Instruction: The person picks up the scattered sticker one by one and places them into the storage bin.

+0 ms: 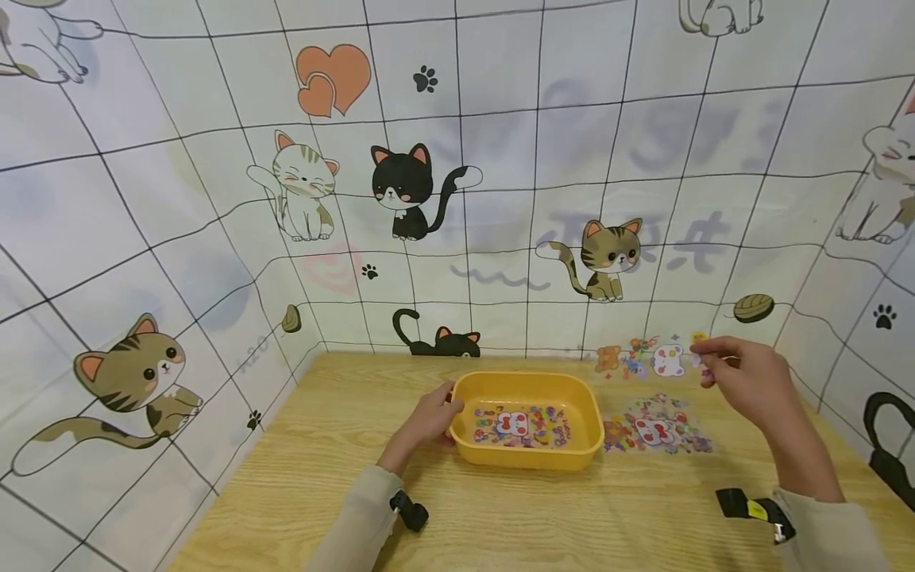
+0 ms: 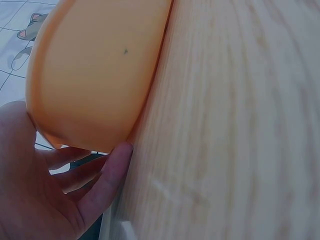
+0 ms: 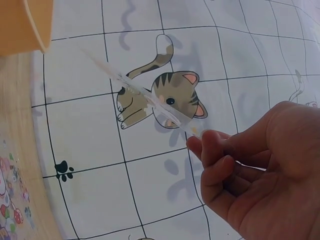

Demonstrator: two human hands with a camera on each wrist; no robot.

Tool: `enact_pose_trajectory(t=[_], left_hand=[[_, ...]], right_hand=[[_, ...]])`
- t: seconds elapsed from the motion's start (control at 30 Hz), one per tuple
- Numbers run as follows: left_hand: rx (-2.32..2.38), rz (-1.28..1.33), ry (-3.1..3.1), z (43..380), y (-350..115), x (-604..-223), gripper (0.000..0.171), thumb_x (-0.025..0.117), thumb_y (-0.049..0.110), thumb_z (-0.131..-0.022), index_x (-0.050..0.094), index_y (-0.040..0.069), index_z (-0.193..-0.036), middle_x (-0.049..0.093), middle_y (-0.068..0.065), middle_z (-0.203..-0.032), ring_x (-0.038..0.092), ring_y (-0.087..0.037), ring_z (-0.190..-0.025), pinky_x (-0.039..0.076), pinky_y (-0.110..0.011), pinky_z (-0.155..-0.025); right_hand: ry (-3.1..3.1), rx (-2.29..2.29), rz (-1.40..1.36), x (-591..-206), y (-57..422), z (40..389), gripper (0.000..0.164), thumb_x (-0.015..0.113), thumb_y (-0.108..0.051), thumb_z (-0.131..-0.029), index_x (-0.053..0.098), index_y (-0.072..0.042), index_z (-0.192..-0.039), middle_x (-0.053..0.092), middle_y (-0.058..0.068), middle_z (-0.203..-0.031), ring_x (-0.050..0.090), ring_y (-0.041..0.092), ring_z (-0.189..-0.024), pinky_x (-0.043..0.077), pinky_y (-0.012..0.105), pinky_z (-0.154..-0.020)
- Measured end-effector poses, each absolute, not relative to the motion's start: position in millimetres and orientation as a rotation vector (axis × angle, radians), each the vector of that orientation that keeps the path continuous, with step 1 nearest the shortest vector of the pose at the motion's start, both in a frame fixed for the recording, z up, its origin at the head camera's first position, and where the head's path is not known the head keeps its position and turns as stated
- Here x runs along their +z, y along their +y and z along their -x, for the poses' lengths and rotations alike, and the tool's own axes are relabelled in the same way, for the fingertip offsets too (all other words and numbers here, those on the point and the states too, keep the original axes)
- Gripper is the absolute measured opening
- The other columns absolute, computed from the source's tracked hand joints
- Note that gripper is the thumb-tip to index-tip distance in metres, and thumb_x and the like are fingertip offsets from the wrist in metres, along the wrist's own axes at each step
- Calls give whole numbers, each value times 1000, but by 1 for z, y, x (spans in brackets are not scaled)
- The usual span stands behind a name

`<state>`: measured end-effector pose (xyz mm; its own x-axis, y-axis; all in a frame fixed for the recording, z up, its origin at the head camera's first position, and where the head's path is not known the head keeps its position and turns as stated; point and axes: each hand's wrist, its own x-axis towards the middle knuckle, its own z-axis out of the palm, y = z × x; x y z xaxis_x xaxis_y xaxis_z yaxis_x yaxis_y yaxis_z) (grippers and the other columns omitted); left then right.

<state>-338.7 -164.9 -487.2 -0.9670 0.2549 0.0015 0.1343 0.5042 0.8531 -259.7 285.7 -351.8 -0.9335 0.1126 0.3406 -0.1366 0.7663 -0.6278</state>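
A yellow plastic tray (image 1: 529, 458) sits on the table, and my left hand (image 1: 427, 417) grips its left end. In the left wrist view, the fingers (image 2: 102, 192) curl against the tray's outer end wall (image 2: 95, 75). Inside the tray lies a clear sheet printed with colourful cartoon figures (image 1: 512, 423). Right of the tray, my right hand (image 1: 756, 380) pinches a similar clear sheet (image 1: 668, 360) by its right edge, above the table. That sheet appears nearly edge-on in the right wrist view (image 3: 150, 97). Beneath it, more clear printed material (image 1: 654, 431) lies on the table; how many sheets cannot be told.
The light wood table (image 1: 336, 461) ends at a white cloth backdrop (image 1: 500, 222) with grid lines and cartoon cats, which also rises at both sides. A black curved shape (image 1: 889, 437) shows at the far right. Dark straps (image 1: 409, 510) circle both wrists.
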Motion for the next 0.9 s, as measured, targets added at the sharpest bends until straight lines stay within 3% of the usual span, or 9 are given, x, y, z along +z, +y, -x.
enact_pose_trajectory(t=[0.33, 0.53, 0.7, 0.9], left_hand=[[1491, -333, 2590, 337, -166, -490, 43, 50, 27, -101, 52, 13, -142, 62, -18, -118, 70, -22, -75, 65, -40, -52], [1531, -323, 2556, 339, -165, -490, 51, 51, 26, -101, 46, 13, -149, 60, -20, -121, 71, -23, -74, 65, -41, -53], [1534, -316, 2556, 338, -163, -488, 57, 51, 24, -101, 38, 14, -155, 58, -22, -123, 71, -24, -76, 65, -41, -53], [1527, -322, 2563, 337, -164, -485, 55, 50, 24, -102, 40, 13, -154, 58, -22, -122, 72, -24, -76, 65, -41, -53]], right_hand=[[-2625, 969, -126, -355, 273, 262, 34, 45, -14, -109, 66, 4, -127, 74, 18, -95, 58, 4, -64, 35, 28, -44], [-2655, 971, -184, -356, 263, 264, 32, 47, -11, -107, 67, 5, -126, 73, 24, -104, 61, 5, -66, 37, 28, -45], [-2657, 956, -229, -356, 255, 267, 30, 48, -8, -106, 68, 6, -123, 74, 23, -99, 62, 9, -67, 39, 26, -47], [-2698, 1005, -262, -353, 241, 273, 30, 48, -7, -106, 66, 6, -125, 70, 26, -109, 63, 14, -72, 44, 26, -47]])
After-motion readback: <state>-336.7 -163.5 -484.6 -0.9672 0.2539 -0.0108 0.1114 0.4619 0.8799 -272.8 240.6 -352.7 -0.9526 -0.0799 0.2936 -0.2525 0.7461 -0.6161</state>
